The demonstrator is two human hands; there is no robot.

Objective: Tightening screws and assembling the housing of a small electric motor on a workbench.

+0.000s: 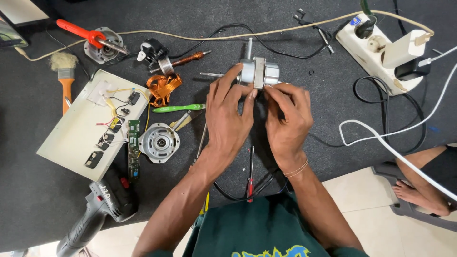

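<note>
A small silver electric motor [259,71] with a shaft pointing away from me stands on the dark mat [295,157]. Both hands grip it from the near side. My left hand [228,112] has its fingers on the motor's left end and front. My right hand [288,114] holds the right end with its fingertips. A thin metal rod [211,74] sticks out to the left of the motor. Black wires run from under my hands toward my body.
A round motor cover [159,142], copper winding [163,87], green-handled tool [178,108] and white panel with wired switches [76,138] lie left. A red screwdriver [250,176] lies between my forearms. A drill [97,212] sits bottom left, a power strip [381,52] top right, and another person's foot [419,192] at the right.
</note>
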